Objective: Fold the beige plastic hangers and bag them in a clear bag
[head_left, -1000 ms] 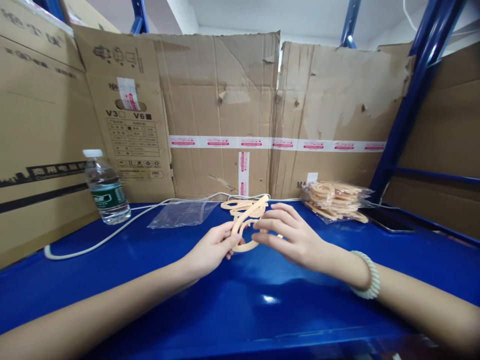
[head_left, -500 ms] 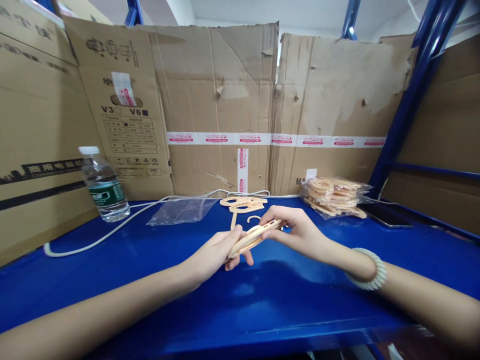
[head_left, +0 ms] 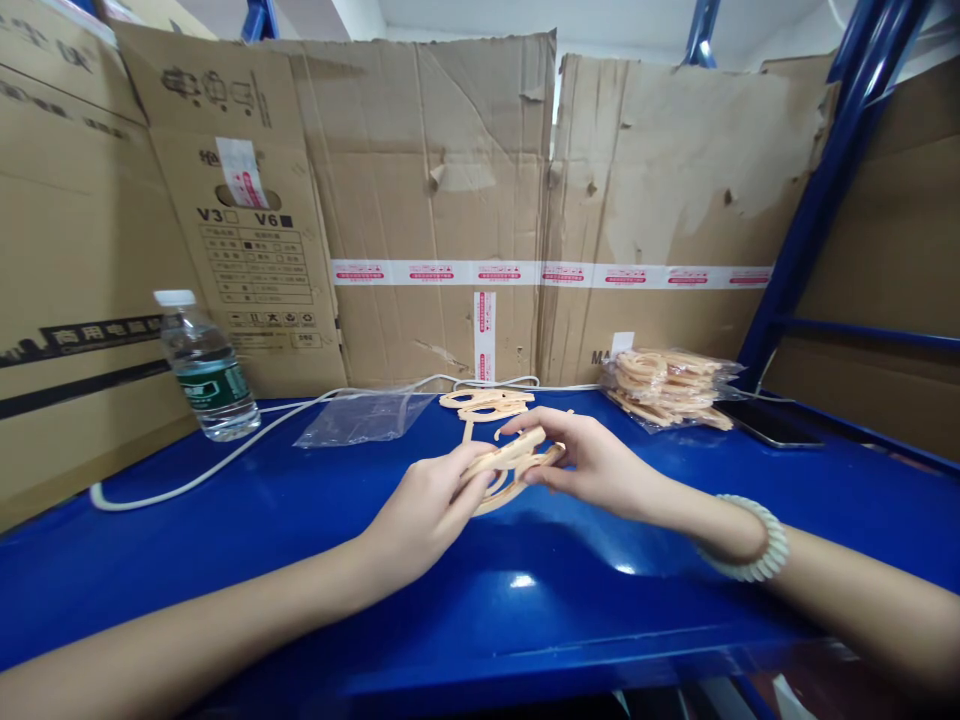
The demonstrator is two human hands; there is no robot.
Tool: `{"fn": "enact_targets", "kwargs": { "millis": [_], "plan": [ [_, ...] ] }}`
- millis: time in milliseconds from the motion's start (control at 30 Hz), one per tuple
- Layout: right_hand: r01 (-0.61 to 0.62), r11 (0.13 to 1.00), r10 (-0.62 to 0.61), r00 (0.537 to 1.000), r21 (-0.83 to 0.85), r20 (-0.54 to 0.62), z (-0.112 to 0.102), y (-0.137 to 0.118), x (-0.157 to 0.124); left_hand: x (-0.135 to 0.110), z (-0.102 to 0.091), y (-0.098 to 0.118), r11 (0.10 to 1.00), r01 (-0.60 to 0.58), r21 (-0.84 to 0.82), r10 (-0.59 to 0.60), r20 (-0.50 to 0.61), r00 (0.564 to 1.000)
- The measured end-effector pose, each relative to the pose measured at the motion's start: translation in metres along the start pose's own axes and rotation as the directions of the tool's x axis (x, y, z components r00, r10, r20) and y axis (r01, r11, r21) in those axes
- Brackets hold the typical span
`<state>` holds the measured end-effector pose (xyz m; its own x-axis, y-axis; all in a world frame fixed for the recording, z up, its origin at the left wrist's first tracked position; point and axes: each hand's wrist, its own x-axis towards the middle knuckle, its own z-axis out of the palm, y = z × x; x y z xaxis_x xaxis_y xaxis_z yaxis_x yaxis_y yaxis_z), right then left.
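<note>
at frame centre, a person's left hand (head_left: 427,510) pinched curved, pale-peach flat pieces (head_left: 510,457) over a glossy blue desk (head_left: 600,625) while the right hand (head_left: 604,462), fingers half curled, held their right end; similar pieces in clear plastic (head_left: 664,385) sat at right.

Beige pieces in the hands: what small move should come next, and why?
Perhaps the right hand should gently ease the pieces together: a gap shows between them, the left hand pinches their near end, and the right fingers are at the far end.
</note>
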<state>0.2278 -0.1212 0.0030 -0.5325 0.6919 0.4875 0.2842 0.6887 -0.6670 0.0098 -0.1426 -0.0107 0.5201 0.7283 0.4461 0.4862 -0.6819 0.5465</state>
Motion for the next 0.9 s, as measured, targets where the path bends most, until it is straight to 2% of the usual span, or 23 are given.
{"fn": "enact_targets", "kwargs": {
  "millis": [100, 167, 300, 400, 567, 633, 733, 833, 900],
  "plan": [
    [-0.052, 0.973, 0.049, 0.999, 0.226, 0.019, 0.000, 0.005, 0.003, -0.001, 0.001, -0.004, 1.000, 0.015, -0.002, -0.015, -0.038, 0.999],
    [-0.063, 0.965, 0.063, 0.998, 0.254, 0.011, -0.001, 0.006, 0.004, -0.001, 0.000, -0.005, 0.999, 0.022, -0.045, -0.025, -0.074, 0.997],
    [-0.195, 0.970, 0.188, 0.981, 0.148, 0.055, -0.003, 0.004, 0.005, 0.001, -0.001, -0.006, 0.983, 0.041, -0.181, -0.073, -0.171, 0.983],
    [-0.268, 0.959, 0.260, 0.961, 0.088, 0.098, -0.009, 0.003, 0.005, 0.006, -0.002, -0.007, 0.953, 0.095, -0.286, -0.168, -0.245, 0.955],
    [-0.170, 0.967, 0.207, 0.959, -0.190, 0.194, -0.022, 0.011, 0.008, 0.016, -0.005, -0.016, 0.878, 0.170, -0.448, -0.316, -0.276, 0.908],
    [-0.146, 0.964, 0.191, 0.962, -0.224, 0.194, -0.025, 0.017, 0.009, 0.018, -0.005, -0.021, 0.865, 0.192, -0.463, -0.347, -0.276, 0.897],
    [-0.199, 0.967, 0.217, 0.970, -0.157, 0.113, -0.025, 0.024, 0.012, 0.019, -0.005, -0.025, 0.871, 0.208, -0.445, -0.351, -0.268, 0.897],
    [-0.312, 0.949, 0.311, 0.950, 0.043, 0.040, -0.024, 0.026, 0.013, 0.019, -0.005, -0.022, 0.879, 0.235, -0.414, -0.334, -0.186, 0.924],
    [-0.346, 0.919, 0.351, 0.936, 0.188, 0.006, -0.025, 0.026, 0.014, 0.017, -0.005, -0.019, 0.890, 0.259, -0.376, -0.325, -0.121, 0.938]
  ]
}}
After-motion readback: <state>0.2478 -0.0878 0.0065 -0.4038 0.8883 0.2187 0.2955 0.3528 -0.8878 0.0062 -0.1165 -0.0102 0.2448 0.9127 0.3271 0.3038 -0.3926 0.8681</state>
